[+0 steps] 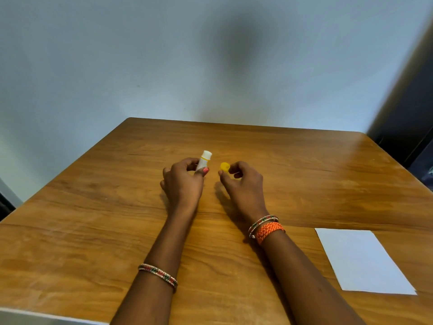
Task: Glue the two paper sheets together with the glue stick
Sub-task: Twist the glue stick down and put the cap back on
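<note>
The left hand (pixel 181 181) curls its fingers (pixel 204 171) round the glue stick (pixel 204 160), held upright and uncapped. Just right of the stick, the right hand (pixel 243 181) pinches the yellow cap (pixel 225 167). The stick is judged light, rigid and smooth; grip mid-barrel. White paper (pixel 362 261) lies flat, well right of the stick and nearer the person; it is judged thin and easily creased. The wooden desk (pixel 93 231) abuts a pale wall (pixel 140 55).

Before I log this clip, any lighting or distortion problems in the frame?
Head view: wide-angle bending of the table edges; a soft dark shadow on the wall; glare at the table's far right corner; glue stick, yellow cap and paper stay legible, slightly soft.
</note>
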